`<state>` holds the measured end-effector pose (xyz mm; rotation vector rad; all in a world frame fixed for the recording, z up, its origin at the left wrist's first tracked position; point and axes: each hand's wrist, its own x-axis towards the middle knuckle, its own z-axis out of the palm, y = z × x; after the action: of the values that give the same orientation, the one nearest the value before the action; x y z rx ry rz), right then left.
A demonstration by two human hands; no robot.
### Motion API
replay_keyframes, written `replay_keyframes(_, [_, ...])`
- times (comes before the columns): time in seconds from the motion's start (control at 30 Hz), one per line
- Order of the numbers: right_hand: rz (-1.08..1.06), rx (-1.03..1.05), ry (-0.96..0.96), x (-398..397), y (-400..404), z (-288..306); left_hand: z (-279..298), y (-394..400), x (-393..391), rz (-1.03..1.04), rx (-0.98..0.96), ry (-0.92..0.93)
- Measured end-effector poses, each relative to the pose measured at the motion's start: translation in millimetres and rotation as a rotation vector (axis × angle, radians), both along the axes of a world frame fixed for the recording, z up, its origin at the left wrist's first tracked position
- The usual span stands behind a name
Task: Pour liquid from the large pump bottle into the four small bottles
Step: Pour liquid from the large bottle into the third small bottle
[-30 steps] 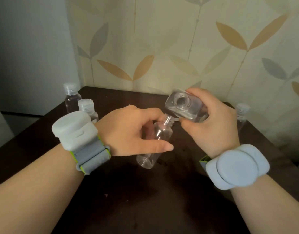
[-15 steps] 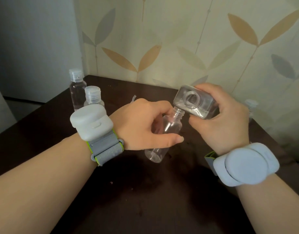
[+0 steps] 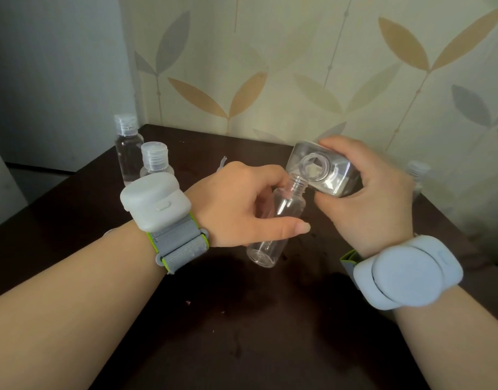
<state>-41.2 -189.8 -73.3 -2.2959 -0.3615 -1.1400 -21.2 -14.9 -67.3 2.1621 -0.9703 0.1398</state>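
1. The left hand [image 3: 242,204] grips an uncapped small bottle [image 3: 276,220], fingers curled round its body and thumb laid along the near side. The bottle is held clear above the table [image 3: 242,333], over its middle, tilted with the neck up and to the right.
2. The right hand [image 3: 374,198] grips the large bottle [image 3: 323,170], fingers and thumb wrapped round its clear, squarish body. It is tipped on its side, open mouth facing the camera, with no pump on it. Its mouth sits right at the small bottle's threaded neck, touching or nearly so; whether liquid is running cannot be told.
3. Two capped small bottles stand near the table's far left corner: the back bottle [image 3: 127,147] just at the left edge, the front bottle [image 3: 155,161] just beside it, partly hidden behind the left wristband [image 3: 163,209].
4. A fourth capped bottle [image 3: 418,175] stands near the right edge, mostly hidden by the right hand.
5. A pale, thin tube end [image 3: 223,161] shows above the left hand.
6. A right wristband [image 3: 408,274] is also worn.
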Motion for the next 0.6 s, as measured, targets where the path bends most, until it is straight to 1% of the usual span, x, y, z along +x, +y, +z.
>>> replay_keyframes(0.3, [0.014, 0.012, -0.011, -0.8, 2.5, -1.1, -2.4, -0.3, 0.1, 0.009, 0.048, -0.002])
replay_keyframes(0.6, [-0.010, -0.032, -0.041, 0.3, 2.4, -2.1, -1.9, 0.6, 1.7, 0.023, 0.070, -0.027])
